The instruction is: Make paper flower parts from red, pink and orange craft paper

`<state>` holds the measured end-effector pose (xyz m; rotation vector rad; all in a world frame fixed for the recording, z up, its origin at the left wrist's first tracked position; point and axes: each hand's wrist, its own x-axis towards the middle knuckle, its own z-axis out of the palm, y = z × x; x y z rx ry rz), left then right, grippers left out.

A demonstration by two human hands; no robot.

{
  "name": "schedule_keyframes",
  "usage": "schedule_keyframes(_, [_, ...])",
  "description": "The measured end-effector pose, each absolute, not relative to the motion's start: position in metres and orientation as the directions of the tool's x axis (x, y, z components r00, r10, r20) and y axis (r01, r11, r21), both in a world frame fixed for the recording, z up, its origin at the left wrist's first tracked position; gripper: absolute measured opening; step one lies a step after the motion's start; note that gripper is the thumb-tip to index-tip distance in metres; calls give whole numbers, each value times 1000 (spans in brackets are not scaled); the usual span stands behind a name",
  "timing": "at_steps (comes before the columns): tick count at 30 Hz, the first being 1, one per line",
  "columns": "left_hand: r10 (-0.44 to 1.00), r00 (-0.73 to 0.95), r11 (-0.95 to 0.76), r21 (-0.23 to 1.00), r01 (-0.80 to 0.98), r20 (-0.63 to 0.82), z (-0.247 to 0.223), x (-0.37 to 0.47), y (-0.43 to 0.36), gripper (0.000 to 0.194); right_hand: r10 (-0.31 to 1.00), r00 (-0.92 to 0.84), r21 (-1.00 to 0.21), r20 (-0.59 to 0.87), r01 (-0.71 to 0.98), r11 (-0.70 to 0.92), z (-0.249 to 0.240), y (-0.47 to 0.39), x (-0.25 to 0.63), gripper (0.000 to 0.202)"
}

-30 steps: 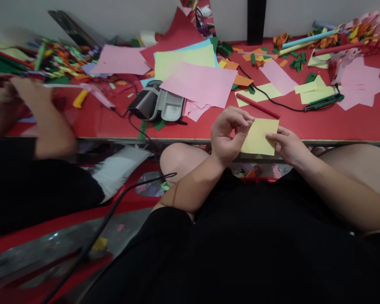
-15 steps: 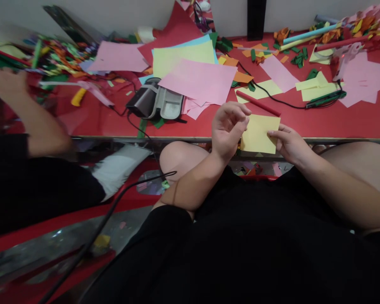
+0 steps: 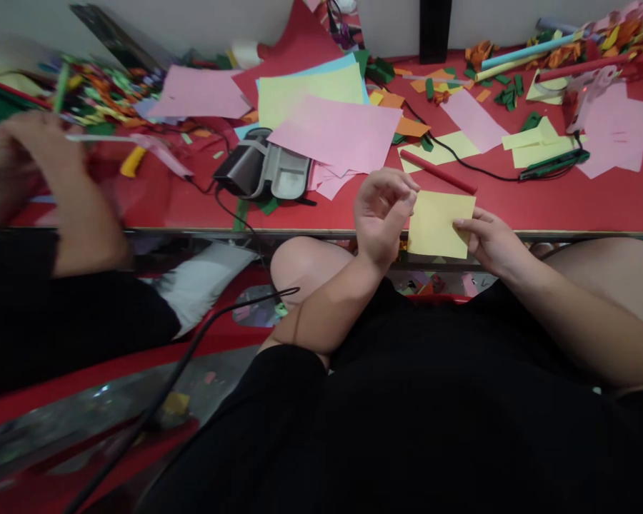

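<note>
A small square of yellow paper (image 3: 441,225) hangs just over the table's front edge, in front of my body. My right hand (image 3: 490,241) pinches its right side, with the thumb on the face towards me and the fingers behind. Curled at the upper left corner of the paper is my left hand (image 3: 380,218), its thumb and fingertips closed together there; the exact contact is partly hidden. Just beyond the paper a red paper roll (image 3: 438,172) lies slanted on the table.
The red table (image 3: 348,207) carries pink paper sheets (image 3: 337,132), an open grey case (image 3: 289,178), pink glue guns (image 3: 163,153) (image 3: 589,100) with cords, and a green-handled tool (image 3: 551,165). At left, a co-worker's arm (image 3: 83,200) reaches over the table.
My left hand has shifted slightly left, and the paper's left side moved with it. My right hand stays nearly still. The co-worker's hands have moved right and closer together.
</note>
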<state>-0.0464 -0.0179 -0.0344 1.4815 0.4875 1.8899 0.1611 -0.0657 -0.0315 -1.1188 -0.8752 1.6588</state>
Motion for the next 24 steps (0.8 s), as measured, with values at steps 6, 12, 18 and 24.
schedule_keyframes(6, [658,-113,-732,597,-328,744,-45,-48,-9,42,944,-174,-902,-280,-290,-321,-32,-66,162,38])
schedule_keyframes(12, [660,-136,-735,598,-321,738,-41,-47,-12,40,946,-165,-905,-280,-284,-318,-32,-66,162,36])
schedule_keyframes(18, [679,-131,-724,628,-285,722,-38,-47,-15,41,946,-160,-905,-283,-280,-319,-32,-67,161,32])
schedule_keyframes(24, [701,-139,-703,646,-297,700,-42,-49,-13,42,945,-161,-903,-286,-285,-322,-33,-66,161,36])
